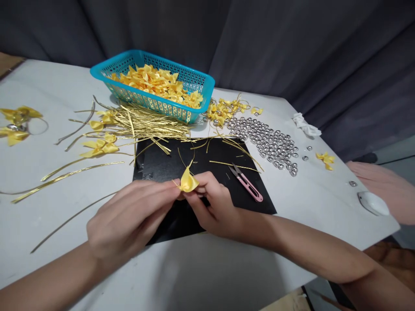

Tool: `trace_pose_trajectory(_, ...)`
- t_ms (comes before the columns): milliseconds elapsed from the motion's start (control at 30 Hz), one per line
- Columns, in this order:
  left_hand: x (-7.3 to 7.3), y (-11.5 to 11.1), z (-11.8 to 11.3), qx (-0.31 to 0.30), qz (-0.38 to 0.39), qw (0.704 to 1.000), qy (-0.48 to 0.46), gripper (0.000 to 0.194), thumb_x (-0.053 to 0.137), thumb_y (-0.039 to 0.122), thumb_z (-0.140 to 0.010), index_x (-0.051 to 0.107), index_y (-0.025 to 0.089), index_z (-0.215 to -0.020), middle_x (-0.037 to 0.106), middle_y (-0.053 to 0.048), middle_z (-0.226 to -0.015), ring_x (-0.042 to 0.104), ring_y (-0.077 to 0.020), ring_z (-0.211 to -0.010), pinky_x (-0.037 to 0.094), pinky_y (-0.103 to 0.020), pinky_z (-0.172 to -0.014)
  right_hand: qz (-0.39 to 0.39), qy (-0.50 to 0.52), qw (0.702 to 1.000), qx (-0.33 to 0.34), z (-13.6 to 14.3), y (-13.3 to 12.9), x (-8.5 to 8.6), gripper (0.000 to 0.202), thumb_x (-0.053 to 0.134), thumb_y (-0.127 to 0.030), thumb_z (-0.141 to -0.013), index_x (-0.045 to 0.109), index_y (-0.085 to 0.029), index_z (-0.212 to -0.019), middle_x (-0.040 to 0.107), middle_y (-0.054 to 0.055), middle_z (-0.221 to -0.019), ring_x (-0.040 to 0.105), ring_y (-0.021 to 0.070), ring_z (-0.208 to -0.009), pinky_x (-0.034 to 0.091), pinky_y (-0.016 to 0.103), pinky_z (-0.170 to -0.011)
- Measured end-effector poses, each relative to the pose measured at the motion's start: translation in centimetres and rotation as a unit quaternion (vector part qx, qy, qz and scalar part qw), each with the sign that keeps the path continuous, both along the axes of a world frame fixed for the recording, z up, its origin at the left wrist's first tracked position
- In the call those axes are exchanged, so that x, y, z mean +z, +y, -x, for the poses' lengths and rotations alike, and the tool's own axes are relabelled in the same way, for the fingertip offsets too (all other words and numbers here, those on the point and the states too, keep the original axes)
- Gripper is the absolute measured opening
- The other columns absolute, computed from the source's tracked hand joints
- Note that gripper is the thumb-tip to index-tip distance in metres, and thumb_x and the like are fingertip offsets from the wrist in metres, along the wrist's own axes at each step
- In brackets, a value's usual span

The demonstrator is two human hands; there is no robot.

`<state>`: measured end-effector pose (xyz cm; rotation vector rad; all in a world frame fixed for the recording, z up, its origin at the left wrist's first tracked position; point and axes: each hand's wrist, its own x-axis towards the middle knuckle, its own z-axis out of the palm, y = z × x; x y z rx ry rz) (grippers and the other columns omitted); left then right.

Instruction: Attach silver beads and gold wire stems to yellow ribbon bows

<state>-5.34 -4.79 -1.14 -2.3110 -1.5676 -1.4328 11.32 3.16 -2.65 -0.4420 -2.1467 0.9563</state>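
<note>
A small yellow satin ribbon bow (188,181) is pinched between my two hands over the black mat (207,155). My left hand (129,211) has its fingertips pressed together on the left side of the bow, where a bit of gold tie pokes out. My right hand (214,201) grips the bow's right side between thumb and bent fingers. A thin gold strand rises above the bow. The lower fingers of both hands are partly hidden. To the right of my right hand, pink thread snips (248,183) lie on the mat.
A blue basket (204,93) of yellow bows stands at the back, with gold twist ties (145,123) heaped before it. Silver beads (272,142) spread at right, near finished-looking yellow bows (223,110). Loose bows (102,146) lie left. A white mouse-like object (372,203) sits by the right edge.
</note>
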Motion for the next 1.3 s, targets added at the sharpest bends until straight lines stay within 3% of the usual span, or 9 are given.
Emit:
trace_pose_trajectory(233, -0.8, -0.1, 0.1, 0.008, 0.000, 1.000, 0.012, 0.019, 0.049, 0.017, -0.095, 0.066, 0.020, -0.104, 0.075, -0.006, -0.099, 0.068, -0.0170, -0.088, 0.055, -0.028, -0.081, 0.048, 0.011, 0.998, 0.044, 0.1, 0.6, 0.9, 0.009, 0.048, -0.016, -0.091, 0.042, -0.022, -0.094, 0.054, -0.005, -0.069, 0.050, 0.0063, -0.052, 0.039, 0.017, -0.049)
trace_pose_trajectory(367, -0.6, 0.3, 0.2, 0.007, -0.018, 0.999, 0.032, 0.016, 0.055, 0.011, -0.092, 0.065, 0.016, -0.103, 0.074, -0.007, -0.101, 0.067, -0.0151, -0.088, 0.053, -0.026, -0.082, 0.061, 0.005, 0.997, 0.050, -0.3, 2.0, 1.7, 0.027, 0.047, -0.011, -0.084, 0.043, -0.018, -0.109, 0.062, 0.006, -0.097, 0.050, 0.0077, -0.058, 0.042, 0.021, -0.051)
trace_pose_trajectory(433, -0.5, 0.4, 0.2, 0.005, -0.024, 0.999, 0.041, 0.016, 0.058, 0.008, -0.090, 0.065, 0.015, -0.102, 0.073, -0.007, -0.100, 0.066, -0.0145, -0.087, 0.053, -0.025, -0.081, 0.016, 0.031, 0.998, 0.049, -0.5, 2.7, 2.3, 0.029, 0.048, -0.010, -0.082, 0.047, -0.016, -0.110, 0.061, 0.011, -0.107, 0.056, 0.0111, -0.072, 0.048, 0.025, -0.061)
trace_pose_trajectory(533, -0.3, 0.5, 0.2, 0.000, -0.038, 0.998, 0.044, 0.017, 0.059, 0.006, -0.088, 0.064, 0.014, -0.102, 0.073, -0.007, -0.099, 0.066, -0.0144, -0.086, 0.053, -0.025, -0.080, -0.115, 0.047, 0.991, 0.044, -0.7, 3.2, 3.4, 0.017, 0.056, -0.016, -0.084, 0.056, -0.013, -0.101, 0.061, 0.012, -0.102, 0.058, 0.0178, -0.095, 0.049, 0.033, -0.083)
trace_pose_trajectory(700, -0.5, 0.5, 0.1, -0.004, -0.039, 0.999, 0.030, 0.020, 0.059, 0.006, -0.088, 0.064, 0.017, -0.103, 0.074, -0.007, -0.100, 0.067, -0.0162, -0.086, 0.055, -0.028, -0.078, -0.222, 0.002, 0.975, 0.026, -0.6, 3.3, 4.2, 0.007, 0.063, -0.021, -0.087, 0.063, -0.017, -0.092, 0.063, 0.009, -0.100, 0.059, 0.0160, -0.093, 0.047, 0.033, -0.087)
trace_pose_trajectory(867, -0.4, 0.4, -0.1, -0.002, -0.020, 1.000, 0.011, 0.016, 0.058, 0.010, -0.089, 0.067, 0.019, -0.100, 0.075, -0.007, -0.094, 0.068, -0.0185, -0.080, 0.057, -0.030, -0.074, -0.152, -0.025, 0.987, 0.056, -0.3, 3.3, 4.5, 0.002, 0.060, -0.018, -0.090, 0.060, -0.017, -0.088, 0.064, 0.007, -0.099, 0.058, 0.0142, -0.094, 0.046, 0.030, -0.088)
trace_pose_trajectory(1067, -0.2, 0.6, 0.0, -0.021, -0.028, 0.999, 0.027, 0.014, 0.058, 0.009, -0.089, 0.067, 0.017, -0.097, 0.075, -0.008, -0.086, 0.069, -0.0183, -0.076, 0.058, -0.030, -0.069, -0.088, -0.076, 0.988, 0.103, 0.0, 3.3, 4.5, 0.011, 0.049, -0.015, -0.095, 0.050, -0.018, -0.084, 0.059, 0.005, -0.087, 0.053, 0.0136, -0.087, 0.044, 0.030, -0.085)
trace_pose_trajectory(1300, -0.6, 0.8, -0.4, -0.043, -0.020, 0.998, 0.028, 0.013, 0.058, 0.007, -0.089, 0.065, 0.016, -0.096, 0.075, -0.007, -0.085, 0.070, -0.0175, -0.077, 0.060, -0.029, -0.070, -0.046, -0.036, 0.997, 0.051, 0.1, 2.4, 4.3, 0.015, 0.043, -0.012, -0.095, 0.045, -0.019, -0.083, 0.056, 0.005, -0.087, 0.051, 0.0140, -0.088, 0.042, 0.030, -0.085)
